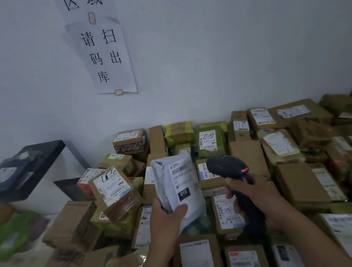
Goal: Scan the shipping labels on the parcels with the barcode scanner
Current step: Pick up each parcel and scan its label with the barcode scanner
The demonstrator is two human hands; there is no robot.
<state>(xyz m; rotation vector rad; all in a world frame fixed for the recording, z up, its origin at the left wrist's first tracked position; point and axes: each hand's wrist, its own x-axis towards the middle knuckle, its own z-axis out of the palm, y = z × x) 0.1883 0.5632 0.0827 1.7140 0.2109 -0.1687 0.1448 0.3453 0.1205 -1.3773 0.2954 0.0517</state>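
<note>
Parcel [165,180] of soft, wrinkled grey plastic is gripped in the left hand [168,219] above many cardboard boxes [299,183], and the right hand [255,192] grips one smooth black scanner [227,167] beside it.

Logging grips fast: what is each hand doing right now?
Left hand: holds the grey mailer.
Right hand: grips the scanner.

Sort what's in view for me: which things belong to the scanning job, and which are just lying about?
In the job: barcode scanner in the right hand; grey mailer with its label in the left hand; labelled parcels piled around.
Lying about: wall notices; black stand; green bag, blurred.
</note>
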